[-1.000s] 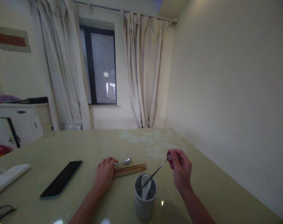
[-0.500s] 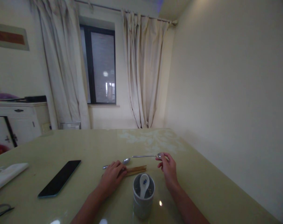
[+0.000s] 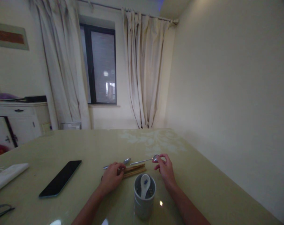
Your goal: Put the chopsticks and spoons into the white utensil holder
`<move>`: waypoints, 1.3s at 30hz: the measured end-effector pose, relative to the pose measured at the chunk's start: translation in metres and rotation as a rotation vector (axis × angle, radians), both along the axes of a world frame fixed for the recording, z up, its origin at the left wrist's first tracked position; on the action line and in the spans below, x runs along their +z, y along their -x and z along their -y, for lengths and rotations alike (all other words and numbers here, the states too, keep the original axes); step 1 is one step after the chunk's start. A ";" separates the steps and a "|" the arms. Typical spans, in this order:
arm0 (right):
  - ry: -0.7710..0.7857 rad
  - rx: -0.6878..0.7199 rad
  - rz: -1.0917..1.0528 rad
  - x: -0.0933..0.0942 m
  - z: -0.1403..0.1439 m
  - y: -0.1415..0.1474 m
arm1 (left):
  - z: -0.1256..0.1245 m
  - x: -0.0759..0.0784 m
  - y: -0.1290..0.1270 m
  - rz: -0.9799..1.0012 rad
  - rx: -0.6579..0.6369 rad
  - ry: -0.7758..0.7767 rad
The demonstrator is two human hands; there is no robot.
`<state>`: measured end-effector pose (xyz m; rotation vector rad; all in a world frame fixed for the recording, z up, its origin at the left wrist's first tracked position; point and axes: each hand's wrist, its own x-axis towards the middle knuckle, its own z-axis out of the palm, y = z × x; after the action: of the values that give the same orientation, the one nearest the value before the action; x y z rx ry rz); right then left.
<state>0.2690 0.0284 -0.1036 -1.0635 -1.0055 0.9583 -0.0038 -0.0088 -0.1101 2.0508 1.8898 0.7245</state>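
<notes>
My right hand [image 3: 165,170] pinches a metal spoon [image 3: 142,161] by its bowl end, the handle pointing left above the table. My left hand [image 3: 112,175] is closed around the near ends of several wooden chopsticks [image 3: 134,171], whose other ends stick out to the right. A second metal spoon [image 3: 126,161] lies just beyond the left hand, partly hidden by it. Between my forearms stands a grey-white cylindrical utensil holder [image 3: 144,207], upright. A white ceramic spoon [image 3: 145,185] with a small blue mark rests inside it, bowl up.
On the left of the glossy table [image 3: 90,143] lie a black phone [image 3: 60,179], a white flat object [image 3: 9,176] and dark-handled scissors [image 3: 1,211], cut off by the frame. A wall [image 3: 226,109] borders the table on the right.
My right hand has shifted slightly left, and its spoon has tilted, handle end lower. The chopsticks in my left hand have fanned apart, some raised a little.
</notes>
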 end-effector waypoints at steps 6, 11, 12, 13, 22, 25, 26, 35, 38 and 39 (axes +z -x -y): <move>-0.002 0.005 -0.003 -0.003 -0.001 0.002 | 0.002 0.002 -0.003 -0.015 0.010 -0.015; 0.002 0.003 -0.001 -0.004 -0.002 0.003 | 0.002 0.004 -0.003 -0.022 0.031 0.007; 0.002 0.004 -0.001 -0.003 -0.002 0.003 | 0.002 0.003 -0.003 -0.027 0.033 0.010; 0.002 0.004 -0.001 -0.003 -0.002 0.003 | 0.002 0.003 -0.003 -0.033 0.034 0.009; 0.018 0.015 0.017 -0.005 -0.003 0.004 | 0.006 0.001 -0.006 -0.072 -0.017 -0.048; 0.019 0.007 0.011 -0.006 -0.003 0.004 | 0.007 0.004 -0.007 -0.079 -0.020 -0.043; 0.017 0.009 0.012 -0.006 -0.003 0.005 | 0.007 0.005 -0.007 -0.082 -0.014 -0.042; 0.008 0.044 0.015 -0.005 -0.001 0.007 | 0.009 0.005 -0.007 -0.083 -0.004 -0.093; 0.011 0.081 0.023 -0.006 0.000 0.010 | 0.008 0.003 -0.009 -0.055 -0.015 -0.136; 0.009 0.092 0.025 -0.006 0.001 0.011 | 0.008 0.002 -0.011 -0.045 -0.025 -0.156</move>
<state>0.2581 0.0277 -0.1095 -1.0464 -1.0787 1.0275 0.0068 -0.0169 -0.1084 2.1975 1.8825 0.8503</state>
